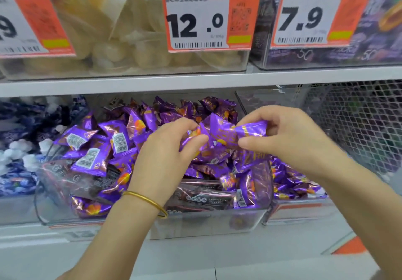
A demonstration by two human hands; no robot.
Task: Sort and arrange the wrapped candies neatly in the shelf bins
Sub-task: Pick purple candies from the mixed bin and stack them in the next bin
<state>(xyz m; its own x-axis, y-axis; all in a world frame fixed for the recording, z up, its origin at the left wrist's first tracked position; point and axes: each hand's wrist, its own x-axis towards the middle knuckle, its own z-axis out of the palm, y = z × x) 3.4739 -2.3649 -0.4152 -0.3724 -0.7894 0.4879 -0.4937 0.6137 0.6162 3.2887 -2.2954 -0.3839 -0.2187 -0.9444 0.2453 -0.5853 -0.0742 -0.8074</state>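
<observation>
Candies (226, 134) pinched between both hands' fingertips (199, 140)

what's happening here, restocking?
Looks like it. A person is tidying a clear shelf bin heaped with purple wrapped candies. The left hand and right hand together pinch a few purple candies held just above the pile. A gold bracelet sits on the left wrist. Price tags reading 12.0 and 7.9 hang on the bins above.

White shelf board (195, 81), wire mesh panel (356, 123) right, pale floor (195, 258).
</observation>
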